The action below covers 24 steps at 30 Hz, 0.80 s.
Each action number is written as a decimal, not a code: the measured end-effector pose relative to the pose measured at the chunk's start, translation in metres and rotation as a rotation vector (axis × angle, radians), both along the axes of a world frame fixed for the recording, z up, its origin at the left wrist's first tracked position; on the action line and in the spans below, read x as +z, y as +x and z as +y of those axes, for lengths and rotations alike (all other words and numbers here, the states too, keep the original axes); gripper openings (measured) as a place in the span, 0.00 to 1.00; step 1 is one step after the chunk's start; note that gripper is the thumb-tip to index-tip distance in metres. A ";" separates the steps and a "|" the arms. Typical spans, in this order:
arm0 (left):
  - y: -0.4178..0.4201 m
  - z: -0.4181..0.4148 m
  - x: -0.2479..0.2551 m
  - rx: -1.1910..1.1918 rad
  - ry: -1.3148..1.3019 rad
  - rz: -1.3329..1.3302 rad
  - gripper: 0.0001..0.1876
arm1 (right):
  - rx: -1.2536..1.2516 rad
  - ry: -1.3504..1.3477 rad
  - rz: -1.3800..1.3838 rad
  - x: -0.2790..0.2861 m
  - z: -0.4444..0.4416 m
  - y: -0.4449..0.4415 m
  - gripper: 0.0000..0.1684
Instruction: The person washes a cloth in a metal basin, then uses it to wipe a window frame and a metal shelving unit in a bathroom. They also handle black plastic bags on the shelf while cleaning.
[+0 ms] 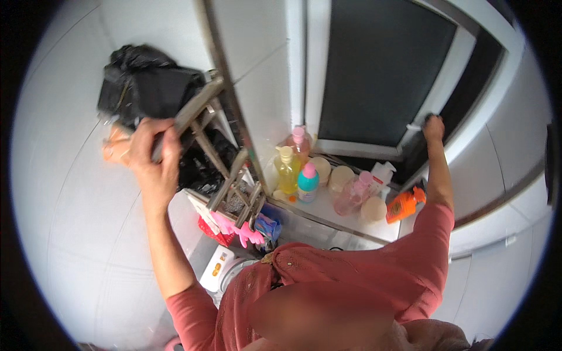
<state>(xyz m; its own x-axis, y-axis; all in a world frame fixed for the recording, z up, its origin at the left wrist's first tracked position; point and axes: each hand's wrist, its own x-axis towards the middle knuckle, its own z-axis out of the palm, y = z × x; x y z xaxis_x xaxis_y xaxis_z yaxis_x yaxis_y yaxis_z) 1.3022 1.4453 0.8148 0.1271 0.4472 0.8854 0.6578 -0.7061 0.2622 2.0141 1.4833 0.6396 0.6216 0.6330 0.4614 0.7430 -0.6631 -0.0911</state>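
My left hand (pixel 153 153) is wrapped around the near end of a metal bar (pixel 199 103), part of a wall-mounted rack. Close beyond that hand, a black plastic bag (pixel 151 92) rests on the rack. My right hand (pixel 434 128) reaches far out to the edge of a dark-paned window sash (pixel 386 70). Beside its fingers is a small white window handle (pixel 413 127). Something dark shows at the fingertips, too small to name, and the grip itself is hidden. An orange pump bottle (pixel 401 207) stands tilted near my right forearm.
On the window ledge (pixel 320 199) are a yellow pump bottle (pixel 288 173), a teal bottle with pink cap (pixel 308 184), a clear pink bottle (pixel 351 196) and several round tubs. Pink rubber gloves (pixel 239 230) hang below the rack. A white appliance (pixel 217 267) stands lower left.
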 end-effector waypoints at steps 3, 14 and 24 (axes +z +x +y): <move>-0.001 0.005 -0.002 -0.024 0.030 -0.026 0.03 | -0.011 0.056 0.039 -0.008 0.004 0.002 0.17; -0.007 0.000 0.005 -0.047 0.037 0.006 0.04 | -0.048 0.524 -0.144 0.061 -0.016 -0.105 0.12; -0.012 0.002 0.001 -0.086 0.130 0.014 0.06 | 0.969 1.106 0.585 0.184 -0.064 -0.297 0.14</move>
